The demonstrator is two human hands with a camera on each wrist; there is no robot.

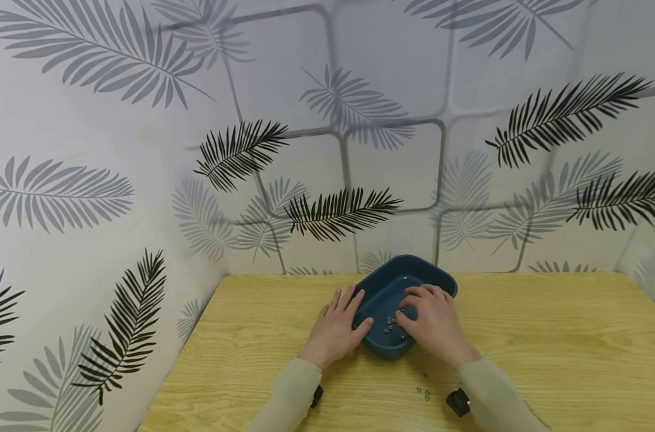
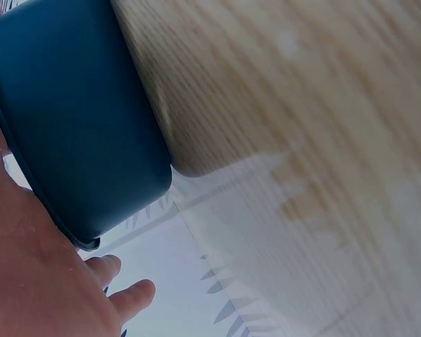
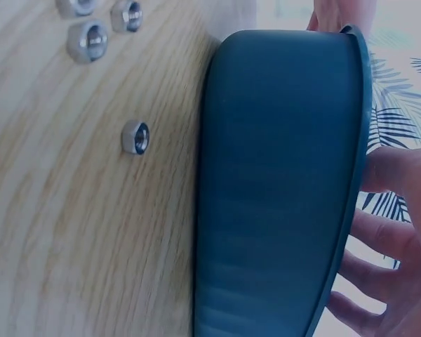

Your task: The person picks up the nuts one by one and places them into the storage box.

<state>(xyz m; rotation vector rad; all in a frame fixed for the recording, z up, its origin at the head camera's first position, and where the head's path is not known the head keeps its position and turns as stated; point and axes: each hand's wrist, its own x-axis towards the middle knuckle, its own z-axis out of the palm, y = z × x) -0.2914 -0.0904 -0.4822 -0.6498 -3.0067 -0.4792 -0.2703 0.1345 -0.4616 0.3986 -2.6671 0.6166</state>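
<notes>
A dark blue plastic basin [image 1: 376, 285] stands on the wooden table, with several small metal nuts [image 1: 389, 324] on its floor. My left hand [image 1: 335, 330] rests on the basin's left rim, fingers spread and the thumb over the near edge. The left wrist view shows this hand [image 2: 49, 260] alongside the basin's outer wall [image 2: 77, 126]. Over the basin's right side, my right hand [image 1: 432, 318] reaches inside with bent fingers, the thumb and index finger apart near a nut. In the right wrist view its fingers [image 3: 379, 232] are spread beyond the rim.
More hex nuts [image 3: 135, 137] lie loose on the table, close to the basin's near right side. The light wood table [image 1: 549, 342] meets a wall [image 1: 392, 174] printed with leaves just behind the basin. A black device [image 1: 459, 402] sits by the right wrist.
</notes>
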